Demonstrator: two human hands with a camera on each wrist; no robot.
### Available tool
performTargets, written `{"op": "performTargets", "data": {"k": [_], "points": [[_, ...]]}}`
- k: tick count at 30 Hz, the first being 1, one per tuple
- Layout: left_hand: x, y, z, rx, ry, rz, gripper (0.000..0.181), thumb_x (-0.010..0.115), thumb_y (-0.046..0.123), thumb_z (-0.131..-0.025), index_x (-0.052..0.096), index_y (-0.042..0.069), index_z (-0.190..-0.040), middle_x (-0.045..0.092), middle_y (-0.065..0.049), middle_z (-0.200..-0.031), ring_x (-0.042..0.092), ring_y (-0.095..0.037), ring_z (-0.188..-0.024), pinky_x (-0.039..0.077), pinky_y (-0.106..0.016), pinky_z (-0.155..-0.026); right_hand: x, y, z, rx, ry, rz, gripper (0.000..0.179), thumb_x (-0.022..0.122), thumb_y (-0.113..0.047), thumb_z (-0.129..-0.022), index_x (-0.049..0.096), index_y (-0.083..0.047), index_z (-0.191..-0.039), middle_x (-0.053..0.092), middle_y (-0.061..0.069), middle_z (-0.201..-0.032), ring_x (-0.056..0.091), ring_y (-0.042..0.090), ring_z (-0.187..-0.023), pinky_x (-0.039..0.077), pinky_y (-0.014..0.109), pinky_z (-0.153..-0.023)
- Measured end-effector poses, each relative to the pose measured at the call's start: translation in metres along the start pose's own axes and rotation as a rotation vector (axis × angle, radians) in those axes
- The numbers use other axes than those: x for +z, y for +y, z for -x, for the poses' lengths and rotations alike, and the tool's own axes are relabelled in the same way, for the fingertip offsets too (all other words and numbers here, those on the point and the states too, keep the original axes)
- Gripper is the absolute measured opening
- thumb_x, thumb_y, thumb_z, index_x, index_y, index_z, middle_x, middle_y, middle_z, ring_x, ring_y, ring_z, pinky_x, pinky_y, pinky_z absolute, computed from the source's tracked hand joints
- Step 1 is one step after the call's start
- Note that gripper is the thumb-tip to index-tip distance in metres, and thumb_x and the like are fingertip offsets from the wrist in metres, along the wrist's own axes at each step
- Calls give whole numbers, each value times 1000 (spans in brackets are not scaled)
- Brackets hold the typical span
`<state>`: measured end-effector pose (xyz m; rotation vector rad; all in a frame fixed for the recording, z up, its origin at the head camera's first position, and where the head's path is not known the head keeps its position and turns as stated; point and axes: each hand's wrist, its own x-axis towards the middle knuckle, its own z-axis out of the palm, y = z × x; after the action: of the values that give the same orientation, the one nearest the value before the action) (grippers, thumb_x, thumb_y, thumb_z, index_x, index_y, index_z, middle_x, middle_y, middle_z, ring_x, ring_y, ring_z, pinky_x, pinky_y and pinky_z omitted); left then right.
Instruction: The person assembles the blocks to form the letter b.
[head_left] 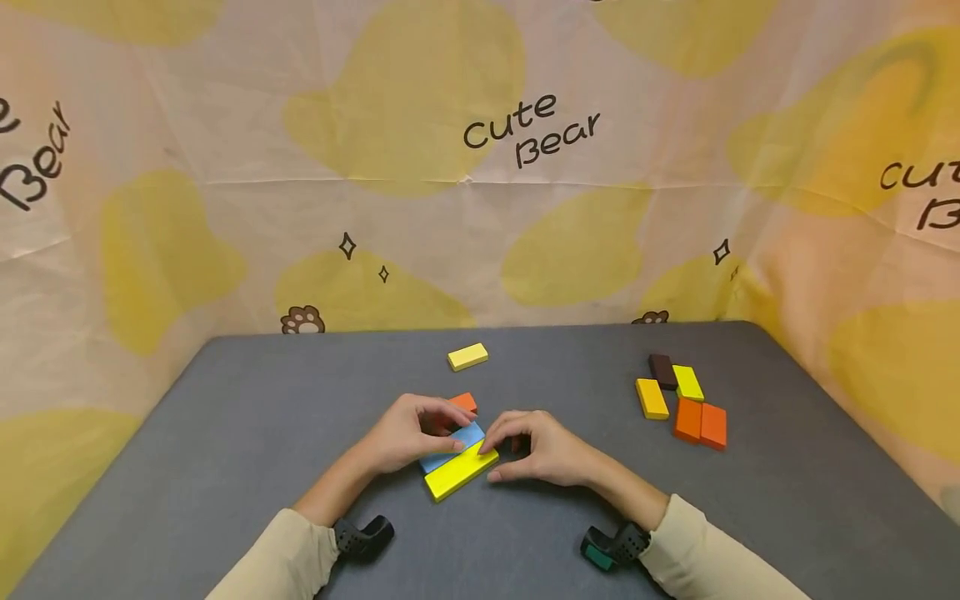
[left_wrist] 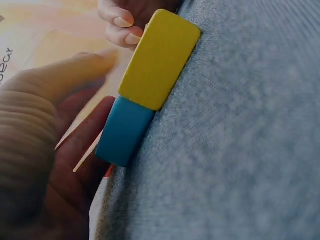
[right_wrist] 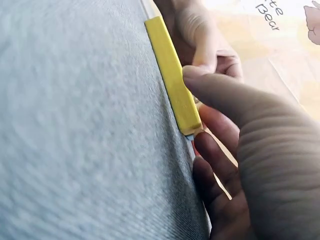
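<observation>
In the head view, a yellow block point(head_left: 461, 472) lies slantwise along the near side of a blue block point(head_left: 468, 435) on the grey table. An orange block point(head_left: 465, 402) shows partly behind them. My left hand point(head_left: 416, 433) arches over the blue block, its thumb near the seam with the yellow one. Its fingers lie beside the blue block point(left_wrist: 125, 131) in the left wrist view, where the thumb is blurred. At the yellow block's right end, my right hand point(head_left: 543, 450) touches it with bent fingers, its thumb apart in front.
A pale yellow block point(head_left: 468, 357) lies farther back. At the right lies a group: a dark brown block point(head_left: 662, 372), a lime block point(head_left: 687, 382), an amber block point(head_left: 652, 399) and two orange blocks point(head_left: 701, 423). A printed cloth point(head_left: 465, 225) hangs behind the table point(head_left: 285, 392).
</observation>
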<state>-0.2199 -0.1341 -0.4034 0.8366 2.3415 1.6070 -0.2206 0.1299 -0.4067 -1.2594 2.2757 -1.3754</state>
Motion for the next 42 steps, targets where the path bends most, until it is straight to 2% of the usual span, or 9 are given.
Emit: {"op": "performTargets", "data": {"k": [5, 7, 10, 13, 20, 26, 34, 39, 42], "points": [[-2, -1, 0, 5, -47, -42, 26, 83, 17, -84, 78, 12, -110, 74, -9, -125, 71, -13, -112, 58, -24, -89, 1, 0, -1, -31, 18, 4, 25, 84, -23, -84, 78, -15, -106, 74, 4, -108, 62, 19, -88, 53, 24, -73], [-2, -1, 0, 22, -58, -79, 26, 82, 19, -85, 78, 16, -111, 73, -4, -127, 68, -14, -117, 55, -30, -98, 1, 0, -1, -31, 27, 4, 24, 84, -23, -83, 78, -15, -106, 74, 3, -107, 62, 19, -88, 53, 24, -72], [0, 0, 0, 54, -78, -169, 25, 79, 23, -88, 78, 23, -113, 71, 3, -132, 63, -17, -125, 41, -47, -116, 2, 1, -1, -31, 27, 20, 24, 83, -24, -84, 78, -15, -105, 74, 3, -107, 62, 19, -87, 54, 23, -73], [1, 1, 0, 71, -96, -251, 23, 75, 25, -92, 77, 27, -115, 67, 7, -137, 59, -19, -128, 34, -58, -117, 2, 2, 0, -23, 25, 39, 23, 82, -26, -84, 78, -17, -105, 74, 2, -107, 62, 17, -86, 55, 23, -73], [4, 2, -3, 53, -112, -323, 26, 68, 24, -97, 74, 23, -123, 68, 8, -135, 57, -21, -132, 30, -58, -121, 1, 3, -1, -31, 59, 98, 22, 83, -26, -84, 78, -19, -104, 74, -2, -107, 62, 12, -83, 55, 22, -69], [5, 1, -2, 13, -109, -319, 26, 67, 20, -98, 74, 26, -122, 68, 12, -130, 56, -18, -130, 45, -50, -109, 3, 4, 0, -65, 65, 117, 20, 82, -22, -85, 79, -17, -103, 74, -1, -105, 62, 7, -78, 56, 22, -68], [7, 0, -3, 11, -48, -336, 26, 69, 21, -97, 74, 25, -122, 69, 11, -128, 58, -18, -127, 49, -43, -104, 2, 6, -1, -100, 91, 162, 22, 81, -25, -86, 78, -16, -107, 74, -1, -108, 61, 6, -76, 55, 22, -66], [7, -1, -3, -2, -5, -348, 25, 69, 26, -97, 75, 23, -121, 70, 5, -127, 60, -14, -110, 51, -25, -83, 3, 7, -2, -88, 85, 165, 23, 80, -26, -87, 78, -17, -108, 74, -2, -109, 61, 4, -77, 55, 21, -67], [8, -1, -4, -9, 18, -351, 24, 70, 27, -96, 76, 22, -119, 71, 3, -125, 56, -10, -94, 48, -21, -73, 3, 7, -2, -65, 77, 158, 23, 80, -27, -86, 78, -18, -108, 73, -3, -109, 61, 5, -78, 55, 21, -68]]}}
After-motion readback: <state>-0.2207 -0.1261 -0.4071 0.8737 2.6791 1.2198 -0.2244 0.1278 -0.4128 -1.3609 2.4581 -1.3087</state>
